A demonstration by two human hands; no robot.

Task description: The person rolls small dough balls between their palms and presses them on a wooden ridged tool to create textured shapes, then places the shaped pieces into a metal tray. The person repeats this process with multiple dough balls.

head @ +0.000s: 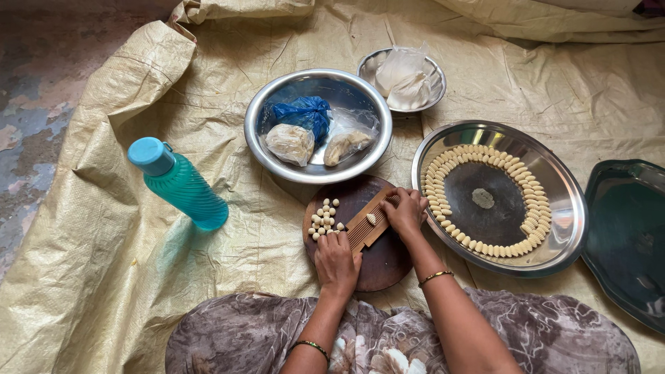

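At the lower centre of the frame, a ridged board [368, 225] is being steadied on a round wooden board [377, 260] by the left hand [337, 262], whose fingers are being pressed flat against the ridged board's near end; nothing is being gripped by it. Just right of it, the right hand [404, 211] is being curled over the ridged board's far end, fingers bent down onto the ridges; whether a dough piece is being held under them cannot be told. One small dough piece [371, 219] is lying on the ridges between the two hands.

To the left on the wooden board, a cluster of dough balls [324, 218] is waiting unshaped. At the right of the frame, a steel plate [564, 208] is being filled: ridged shells [485, 246] are lying in a ring that is closed nearly all the way round, with a flat scrap at its middle. Judging by this, a good part of the shaping looks done, while the small heap of balls is left.

Above the centre, a steel bowl [277, 104] is holding plastic-wrapped lumps [291, 143] and a blue bag [303, 112]; a smaller bowl [435, 73] is sitting behind it. A teal bottle [181, 183] is lying at the left on the tan sheet [104, 277], and a dark tray [627, 235] is showing at the right edge.
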